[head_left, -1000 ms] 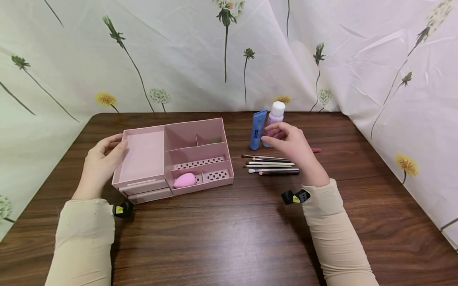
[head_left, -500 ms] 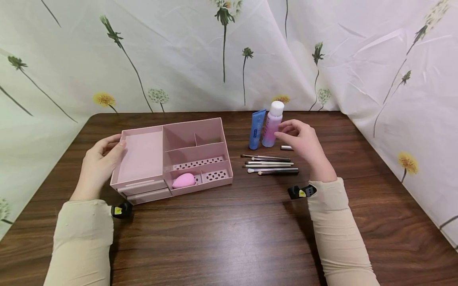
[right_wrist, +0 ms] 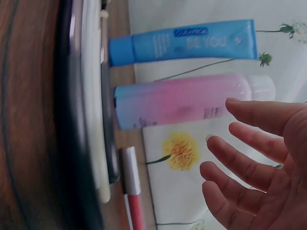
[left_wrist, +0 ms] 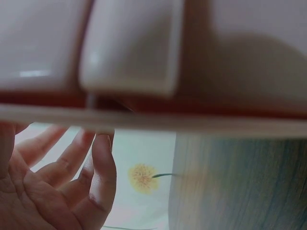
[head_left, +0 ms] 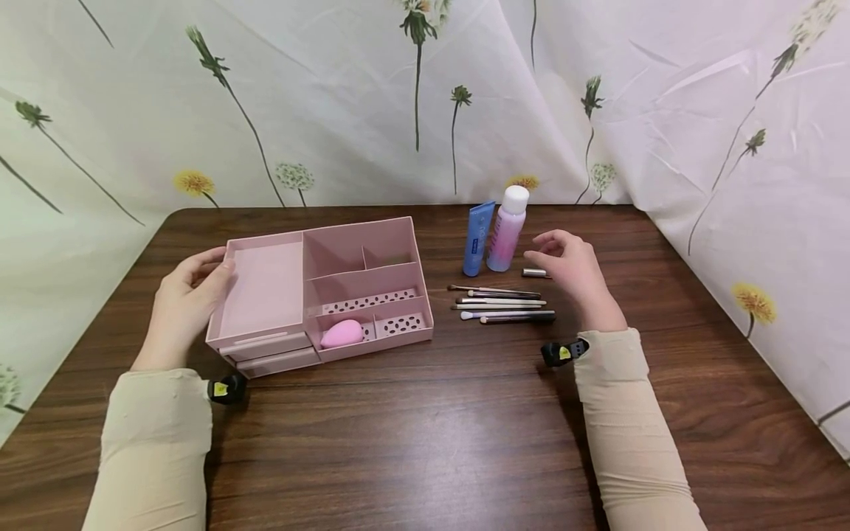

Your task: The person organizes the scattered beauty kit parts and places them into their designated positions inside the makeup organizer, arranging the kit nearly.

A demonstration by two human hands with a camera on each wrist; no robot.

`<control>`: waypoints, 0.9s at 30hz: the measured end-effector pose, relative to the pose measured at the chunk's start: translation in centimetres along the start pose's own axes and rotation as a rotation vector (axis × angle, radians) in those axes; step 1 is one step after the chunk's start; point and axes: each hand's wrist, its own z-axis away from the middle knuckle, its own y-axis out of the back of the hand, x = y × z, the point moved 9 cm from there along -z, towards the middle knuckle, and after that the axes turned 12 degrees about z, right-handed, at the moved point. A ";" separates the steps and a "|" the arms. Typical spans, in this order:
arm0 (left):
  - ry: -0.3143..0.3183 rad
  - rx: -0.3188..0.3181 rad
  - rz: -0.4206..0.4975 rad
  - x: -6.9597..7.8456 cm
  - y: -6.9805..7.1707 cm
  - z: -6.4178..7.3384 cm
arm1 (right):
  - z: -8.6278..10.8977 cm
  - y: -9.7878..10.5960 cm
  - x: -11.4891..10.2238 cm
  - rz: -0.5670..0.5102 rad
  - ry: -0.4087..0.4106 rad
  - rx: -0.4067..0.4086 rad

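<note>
My left hand [head_left: 189, 306] rests against the left side of a pink desk organizer [head_left: 265, 291], thumb at its top rim. In the left wrist view, the fingers [left_wrist: 103, 177] touch the outside of its wall. My right hand [head_left: 571, 265] hovers with loosely bent fingers and holds nothing. Just left of it stand a pink-to-blue bottle [head_left: 506, 236] with a white cap and a blue squeeze tube [head_left: 477, 240]. In the right wrist view, the thumb overlaps the bottle's upper part. Below the hand lies a slim red tube with a silver cap [right_wrist: 130, 167].
Several makeup brushes [head_left: 505, 302] lie side by side in front of the bottle. A pink makeup sponge [head_left: 342, 334] sits in the organizer's front compartment. Behind the wooden table [head_left: 425, 442] hangs a white curtain [head_left: 319, 96] printed with dandelions.
My right hand has let go of the bottle and drawn back to the right, leaving it upright beside the blue tube. The silver cap has come into view. My left hand stays put.
</note>
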 end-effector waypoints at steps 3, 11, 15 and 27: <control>0.001 0.000 -0.002 0.0 -0.1 0.0 | -0.3 -0.1 0.8 0.030 -0.008 0.007; 0.014 -0.005 -0.016 -0.1 -0.2 0.0 | -0.5 -0.5 2.7 0.063 -0.057 -0.041; 0.008 -0.003 -0.015 -0.1 -0.1 0.0 | -0.5 -0.9 3.5 0.074 -0.078 -0.068; 0.007 0.001 -0.005 -0.1 0.0 0.0 | -0.9 -2.1 5.5 0.024 -0.126 -0.118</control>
